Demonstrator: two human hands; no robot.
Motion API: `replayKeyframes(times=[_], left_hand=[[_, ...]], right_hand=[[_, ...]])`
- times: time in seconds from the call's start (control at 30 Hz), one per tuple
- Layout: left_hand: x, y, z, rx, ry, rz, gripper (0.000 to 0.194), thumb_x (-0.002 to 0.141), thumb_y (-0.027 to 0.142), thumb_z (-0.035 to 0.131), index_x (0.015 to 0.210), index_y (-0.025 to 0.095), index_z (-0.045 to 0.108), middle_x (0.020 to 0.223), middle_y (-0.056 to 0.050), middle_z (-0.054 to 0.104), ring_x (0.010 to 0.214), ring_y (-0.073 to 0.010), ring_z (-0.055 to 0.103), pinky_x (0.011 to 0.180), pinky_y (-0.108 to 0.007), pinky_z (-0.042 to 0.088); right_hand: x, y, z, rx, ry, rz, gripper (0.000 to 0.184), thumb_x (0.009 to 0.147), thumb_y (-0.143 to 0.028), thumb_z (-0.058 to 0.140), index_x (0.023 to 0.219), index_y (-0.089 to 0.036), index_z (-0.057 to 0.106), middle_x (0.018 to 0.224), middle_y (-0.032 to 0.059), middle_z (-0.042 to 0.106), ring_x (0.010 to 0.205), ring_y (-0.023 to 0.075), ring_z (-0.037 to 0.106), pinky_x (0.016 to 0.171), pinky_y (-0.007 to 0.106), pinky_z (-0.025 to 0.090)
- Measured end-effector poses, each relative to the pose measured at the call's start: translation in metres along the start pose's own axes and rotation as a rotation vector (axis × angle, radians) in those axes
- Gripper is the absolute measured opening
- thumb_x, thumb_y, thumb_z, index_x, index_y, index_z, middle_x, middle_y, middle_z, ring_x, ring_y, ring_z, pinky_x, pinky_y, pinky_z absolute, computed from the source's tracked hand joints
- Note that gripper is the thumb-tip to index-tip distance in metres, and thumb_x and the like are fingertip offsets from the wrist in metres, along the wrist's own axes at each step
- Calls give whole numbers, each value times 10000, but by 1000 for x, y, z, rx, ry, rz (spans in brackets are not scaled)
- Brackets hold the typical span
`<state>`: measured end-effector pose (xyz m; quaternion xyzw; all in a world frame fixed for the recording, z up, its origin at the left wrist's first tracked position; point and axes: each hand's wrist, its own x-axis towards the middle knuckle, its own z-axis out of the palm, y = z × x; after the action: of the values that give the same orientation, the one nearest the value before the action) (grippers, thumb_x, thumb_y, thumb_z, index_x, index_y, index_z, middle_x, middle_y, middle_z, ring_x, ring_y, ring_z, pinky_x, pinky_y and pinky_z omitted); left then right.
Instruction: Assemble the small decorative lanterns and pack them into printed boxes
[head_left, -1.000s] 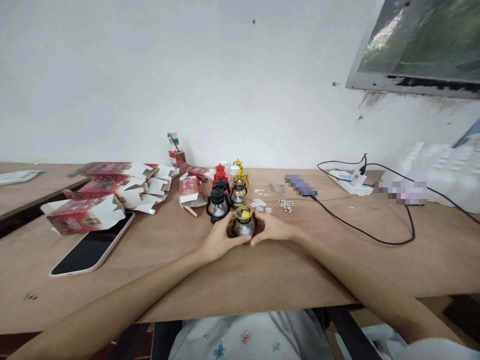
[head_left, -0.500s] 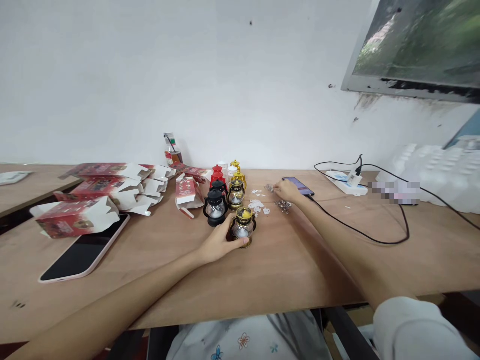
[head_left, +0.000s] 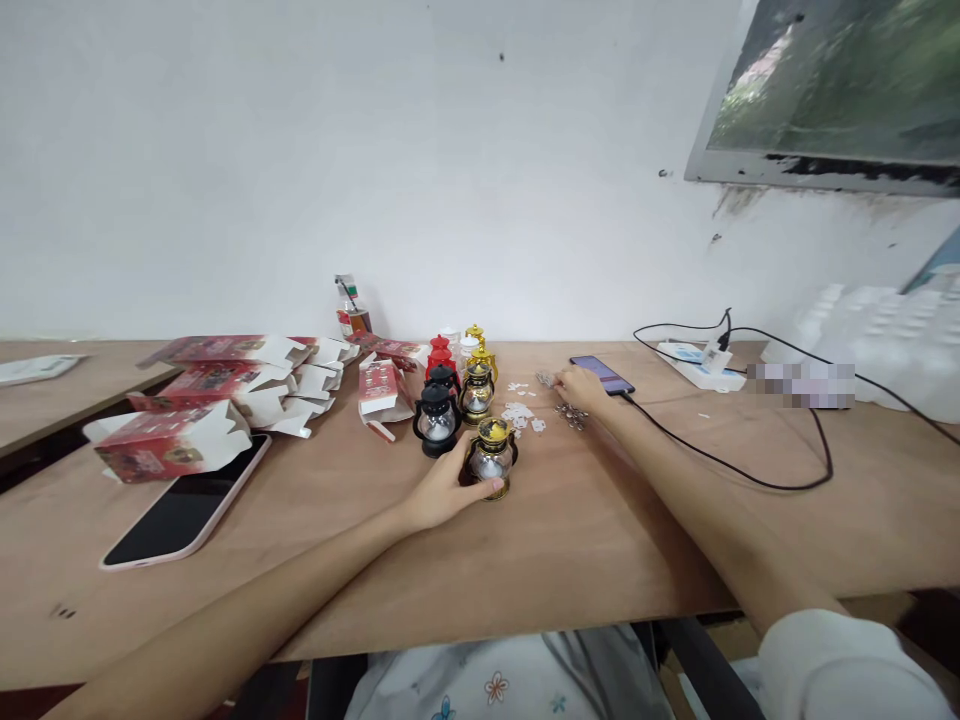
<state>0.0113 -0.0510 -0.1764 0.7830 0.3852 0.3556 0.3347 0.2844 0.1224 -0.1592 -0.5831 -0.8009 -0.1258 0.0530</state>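
Observation:
My left hand (head_left: 442, 490) is wrapped round a small bronze-gold lantern (head_left: 493, 462), which stands upright at the near end of the group. Its clear globe shows a white piece inside. Farther off, my right hand (head_left: 583, 388) reaches to a small heap of silvery metal bits (head_left: 545, 379), fingertips drawn together at its edge; what they pinch is too small to make out. A second heap of metal bits (head_left: 571, 416) lies just below that hand. White paper tags (head_left: 519, 415) are scattered between the hands. Beside the held lantern stands a black lantern (head_left: 437, 420).
More lanterns stand behind, including a red one (head_left: 439, 354) and a gold one (head_left: 484, 360). Red-and-white cartons (head_left: 169, 440) and a phone (head_left: 187, 510) lie left. Another phone (head_left: 606, 375), a power strip (head_left: 701, 367) and a black cable (head_left: 742, 484) are right.
The whole view has shifted slightly, so things appear a little farther right. Both hands keep nearly the same places, the left on the lantern, the right at the metal bits.

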Motion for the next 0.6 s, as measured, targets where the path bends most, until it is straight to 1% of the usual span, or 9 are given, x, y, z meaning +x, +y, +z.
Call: replayKeyframes(times=[0.17, 0.37, 0.47, 0.6], left_hand=[[-1, 1, 0, -22, -17, -5, 604, 779, 444, 637, 1270, 173, 413, 1319, -93, 530, 1230, -264, 481, 1075, -423, 356], [-1, 3, -1, -27, -19, -22, 564, 774, 451, 638, 1230, 179, 448, 1285, -84, 555, 1208, -265, 496, 1052, -414, 382], [-1, 2, 0, -38, -24, -10, 598, 769, 453, 645, 1247, 163, 432, 1291, -99, 547, 1199, -260, 506, 1055, -406, 380], [-1, 1, 0, -45, -19, -13, 635, 776, 444, 643, 1294, 166, 403, 1323, -103, 526, 1222, -256, 491, 1068, -405, 366]], right_hand=[[-4, -5, 6, 26, 48, 49, 273, 895, -186, 397, 1007, -149, 643, 1058, 120, 666, 995, 216, 594, 781, 257, 397], [-2, -4, 3, 91, 104, 133, 285, 925, -223, 371, 1038, -145, 620, 1121, 124, 650, 1006, 210, 593, 766, 255, 403], [-2, -1, 3, 129, 100, 132, 264, 915, -236, 406, 1021, -169, 639, 1109, 99, 664, 1009, 205, 595, 762, 254, 410], [-1, 1, 7, 155, 78, 92, 213, 874, -269, 503, 984, -197, 670, 1059, 76, 691, 1002, 204, 600, 769, 247, 412]])
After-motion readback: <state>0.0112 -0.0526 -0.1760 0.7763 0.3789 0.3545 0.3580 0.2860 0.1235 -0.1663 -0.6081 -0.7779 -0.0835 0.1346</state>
